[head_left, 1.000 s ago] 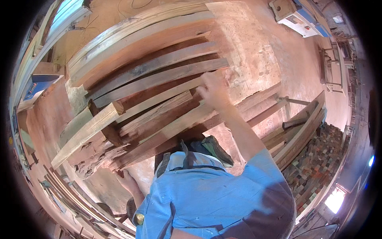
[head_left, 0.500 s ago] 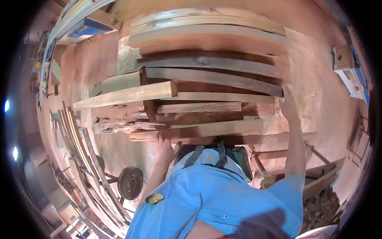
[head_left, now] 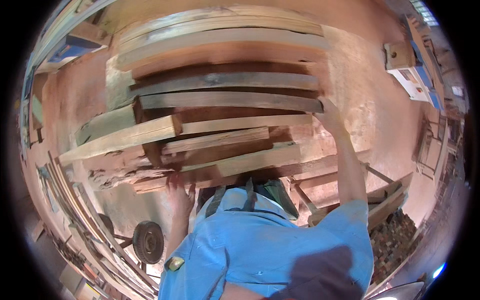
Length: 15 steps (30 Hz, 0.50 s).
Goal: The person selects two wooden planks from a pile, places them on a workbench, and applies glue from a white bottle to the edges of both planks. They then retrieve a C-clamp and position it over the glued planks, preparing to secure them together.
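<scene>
Left hand: reaching up to the near lower edge of the timber stack, fingers spread open, pressing against the lowest plank, not wrapping it.
Right hand: stretching higher to the stack's right end, lying open and flat against the dark plank ends; grasp impossible to tell.
Stack: sitting above and ahead of both hands, between them.
Below left: small wheel resting on dusty floor.

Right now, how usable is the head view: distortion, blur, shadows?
Head view: strong fisheye, planks bow toward the black rim; slightly soft overall; warm reddish light; a dark shadow on the blue shirt; left hand and right hand on the stack are readable.
</scene>
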Each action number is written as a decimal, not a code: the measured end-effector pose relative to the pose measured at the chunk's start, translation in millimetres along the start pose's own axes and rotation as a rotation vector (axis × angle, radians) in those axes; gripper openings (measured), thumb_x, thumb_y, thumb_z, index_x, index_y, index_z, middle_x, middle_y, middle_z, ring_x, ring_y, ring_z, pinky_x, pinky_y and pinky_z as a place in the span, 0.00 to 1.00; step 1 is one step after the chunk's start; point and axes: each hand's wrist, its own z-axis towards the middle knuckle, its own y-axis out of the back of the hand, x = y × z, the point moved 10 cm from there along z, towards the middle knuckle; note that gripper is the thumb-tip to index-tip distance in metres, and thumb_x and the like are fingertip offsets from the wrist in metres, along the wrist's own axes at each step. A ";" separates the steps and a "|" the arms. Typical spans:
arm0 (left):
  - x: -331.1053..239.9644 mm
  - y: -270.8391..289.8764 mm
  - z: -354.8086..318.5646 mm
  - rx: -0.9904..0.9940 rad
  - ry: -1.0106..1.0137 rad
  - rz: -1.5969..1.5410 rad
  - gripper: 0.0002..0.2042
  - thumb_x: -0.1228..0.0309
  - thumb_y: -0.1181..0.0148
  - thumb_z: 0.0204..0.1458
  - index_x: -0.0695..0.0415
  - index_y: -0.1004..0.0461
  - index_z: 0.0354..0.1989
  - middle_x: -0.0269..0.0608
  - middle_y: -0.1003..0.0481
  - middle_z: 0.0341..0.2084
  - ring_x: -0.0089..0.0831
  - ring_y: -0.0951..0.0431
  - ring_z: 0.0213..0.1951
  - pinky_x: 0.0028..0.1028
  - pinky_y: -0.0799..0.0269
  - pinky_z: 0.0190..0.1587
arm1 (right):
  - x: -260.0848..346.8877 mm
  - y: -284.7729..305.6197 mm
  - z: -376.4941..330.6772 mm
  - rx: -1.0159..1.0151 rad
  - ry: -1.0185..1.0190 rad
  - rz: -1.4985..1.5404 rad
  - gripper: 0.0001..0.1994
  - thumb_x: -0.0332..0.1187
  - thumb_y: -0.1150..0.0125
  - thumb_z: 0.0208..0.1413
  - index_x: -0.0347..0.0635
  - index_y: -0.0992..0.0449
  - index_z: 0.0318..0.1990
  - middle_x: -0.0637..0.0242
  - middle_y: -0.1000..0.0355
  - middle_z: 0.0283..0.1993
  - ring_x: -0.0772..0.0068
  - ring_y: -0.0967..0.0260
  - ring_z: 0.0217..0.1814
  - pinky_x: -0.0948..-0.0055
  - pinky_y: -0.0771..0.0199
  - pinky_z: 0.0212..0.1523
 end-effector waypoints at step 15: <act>0.7 3.9 0.2 0.002 -0.022 0.024 0.29 0.61 0.35 0.50 0.58 0.35 0.60 0.51 0.36 0.58 0.52 0.40 0.62 0.47 0.41 0.63 | 21.8 16.3 15.8 -0.055 -0.025 -0.184 0.31 0.40 0.31 0.47 0.42 0.32 0.59 0.54 0.34 0.61 0.49 0.37 0.62 0.58 0.34 0.60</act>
